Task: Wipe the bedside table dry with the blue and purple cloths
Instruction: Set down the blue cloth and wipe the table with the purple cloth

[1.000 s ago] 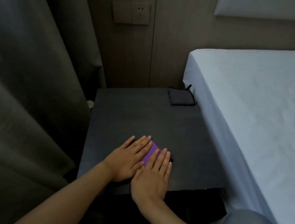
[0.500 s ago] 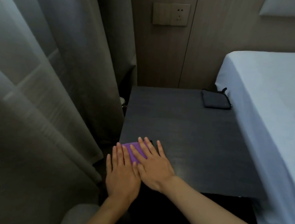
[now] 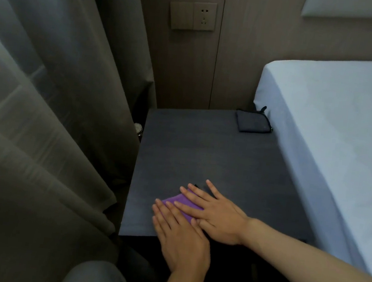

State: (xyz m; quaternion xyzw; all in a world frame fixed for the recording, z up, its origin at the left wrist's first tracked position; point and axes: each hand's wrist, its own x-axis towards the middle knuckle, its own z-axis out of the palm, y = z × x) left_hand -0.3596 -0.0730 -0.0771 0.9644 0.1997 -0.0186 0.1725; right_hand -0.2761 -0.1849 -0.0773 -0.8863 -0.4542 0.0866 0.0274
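Note:
A dark bedside table (image 3: 213, 158) stands between a curtain and a bed. A folded purple cloth (image 3: 182, 201) lies near the table's front left. Both my hands press flat on it with fingers stretched out. My left hand (image 3: 182, 241) covers the cloth's near edge and reaches over the table's front edge. My right hand (image 3: 215, 217) lies across the cloth from the right, its fingers pointing left and away. Only a strip of purple shows between them. A dark blue folded cloth (image 3: 252, 125) rests untouched at the back right corner.
A grey curtain (image 3: 56, 101) hangs close along the table's left side. A bed with a pale sheet (image 3: 334, 126) borders the right side. A wall socket (image 3: 193, 15) sits on the wooden wall behind. My knee (image 3: 98, 277) is below the front edge.
The purple cloth slid under both hands from the front middle of the table to the front left, then slightly back to the right. My right forearm now reaches in from the right.

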